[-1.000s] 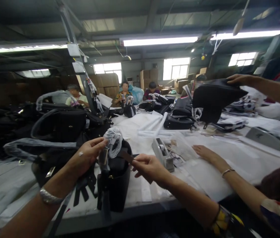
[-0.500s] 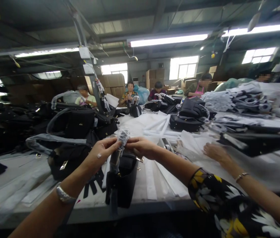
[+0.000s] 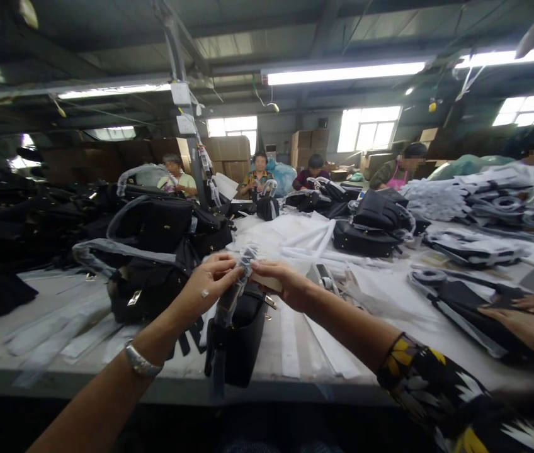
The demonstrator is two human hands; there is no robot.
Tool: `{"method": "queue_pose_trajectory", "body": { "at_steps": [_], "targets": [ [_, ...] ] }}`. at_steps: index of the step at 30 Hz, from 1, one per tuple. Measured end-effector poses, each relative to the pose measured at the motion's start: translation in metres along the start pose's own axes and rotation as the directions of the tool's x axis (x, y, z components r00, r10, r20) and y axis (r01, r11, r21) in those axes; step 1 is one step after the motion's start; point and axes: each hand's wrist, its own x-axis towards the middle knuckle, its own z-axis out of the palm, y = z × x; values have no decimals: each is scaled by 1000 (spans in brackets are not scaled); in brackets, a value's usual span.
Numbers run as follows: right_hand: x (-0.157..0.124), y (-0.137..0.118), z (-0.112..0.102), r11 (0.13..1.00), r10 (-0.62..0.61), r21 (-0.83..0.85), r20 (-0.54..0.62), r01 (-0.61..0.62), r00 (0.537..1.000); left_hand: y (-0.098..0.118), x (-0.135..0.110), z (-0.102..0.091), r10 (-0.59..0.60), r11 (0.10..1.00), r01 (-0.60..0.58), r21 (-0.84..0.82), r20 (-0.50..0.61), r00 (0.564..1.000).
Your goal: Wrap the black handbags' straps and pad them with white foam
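A long pale table [image 3: 163, 390] runs across a dim, high-roofed workshop, with a lit tube lamp [image 3: 347, 74] overhead and cardboard boxes [image 3: 312, 141] against the back wall, far beyond the hands. Several people sit along the far side.

The left hand [image 3: 213, 280] pinches a plastic-wrapped handle [image 3: 248, 255] between thumb and fingers. The right hand [image 3: 286, 283] meets it from the other side, curled, thumb uppermost, around a pale flat piece [image 3: 269, 283] close against the wrap; what that piece is cannot be told. The black bag [image 3: 243, 336] stands directly below both hands, near the table's front edge, and a metal clasp [image 3: 271, 302] shows just under the right hand.

To the left of the left hand sits another black handbag [image 3: 148, 299], its wrapped strap arching above it, with a darker heap of bags [image 3: 7, 220] farther out. Beyond the right hand, a little to its right, is a tape dispenser [image 3: 323, 277]; paper strips [image 3: 288, 343] lie below that hand. Well to its right, a co-worker's hands [image 3: 526, 330] rest spread on a flat dark bag [image 3: 465, 308].
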Motion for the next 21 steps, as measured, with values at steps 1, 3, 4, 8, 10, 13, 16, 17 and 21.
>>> {"method": "queue_pose_trajectory", "body": {
  "at_steps": [1, 3, 4, 8, 10, 13, 16, 17, 21],
  "targets": [
    [0, 3, 2, 999, -26, -20, -32, 25, 999, 0, -1, 3, -1, 1000, 1, -10, -19, 1000],
    [1, 9, 6, 997, -71, -42, -84, 68, 994, -1, -4, 8, -18, 999, 16, -44, -59, 998],
    [1, 12, 7, 996, -85, -36, -97, 82, 992, -2, -5, 10, -36, 997, 31, -72, -78, 996],
    [2, 22, 7, 995, -100, 1, -103, 101, 990, -9, -11, 16, -188, 950, 144, -277, -138, 972],
    [1, 24, 7, 995, -99, -38, -127, 95, 987, -14, -14, 18, -273, 900, 199, -387, -144, 951],
    [-3, 20, 7, 990, -93, -117, -157, 75, 983, -19, -17, 21, -336, 841, 241, -485, -118, 934],
    [-9, 11, 6, 999, -17, -46, -149, 10, 989, -18, -18, 24, -318, 826, 212, -522, -123, 940],
    [-12, 9, 4, 999, 26, 26, -142, -22, 990, -16, -18, 24, -300, 830, 195, -523, -125, 946],
    [-23, 13, -5, 962, 79, 265, -55, -61, 995, -9, -22, 24, -239, 860, 157, -485, -112, 965]
  ]
}}
